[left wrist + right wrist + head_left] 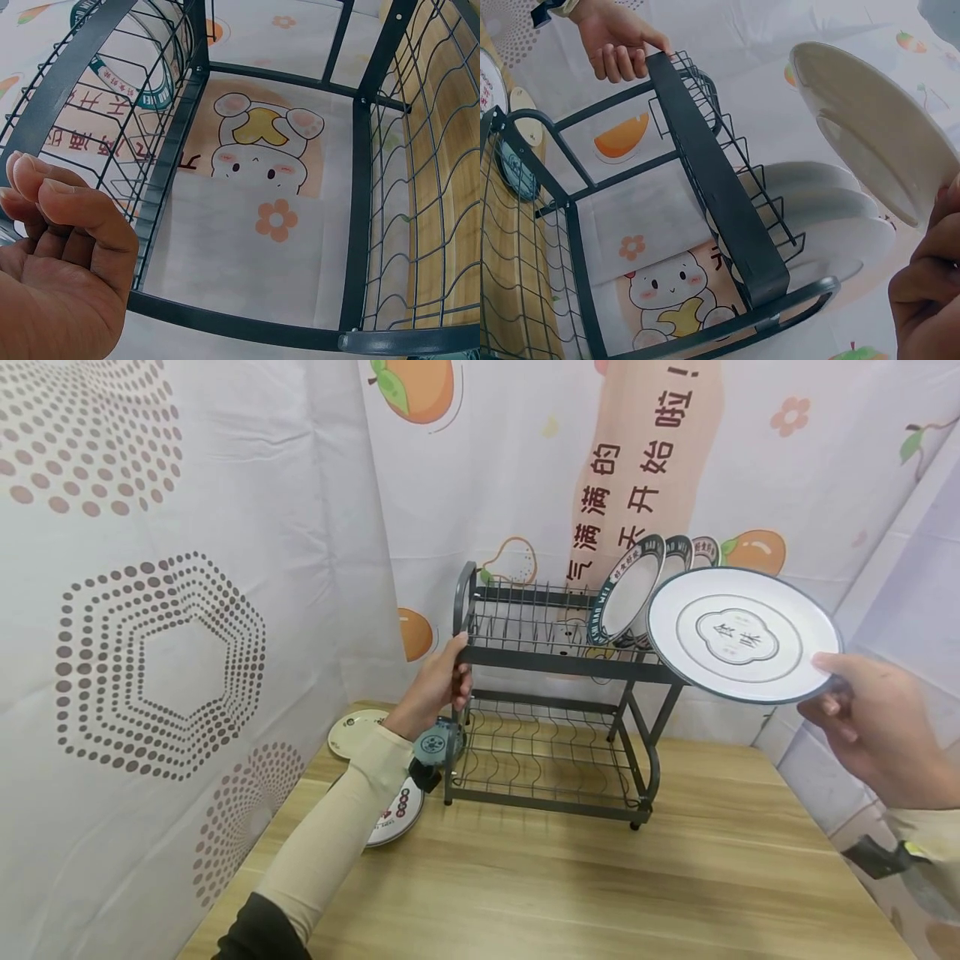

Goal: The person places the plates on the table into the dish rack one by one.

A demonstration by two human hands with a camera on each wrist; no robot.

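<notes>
My right hand pinches the rim of a white plate with a dark edge and a printed centre, thumb on its face. The plate is tilted in the air, right of the two-tier dark metal dish rack; the right wrist view shows its plain underside. With curled fingers, my left hand grips the rack's upper left front corner. Several plates stand leaning at the right end of the upper tier, the front one a green-rimmed plate. In the lower tier only bare wires show.
Left of the rack, a white plate with red print, a cream oval dish and a blue patterned dish lie on the wooden table, partly hidden by the left arm. Printed curtains hang close behind and at the sides.
</notes>
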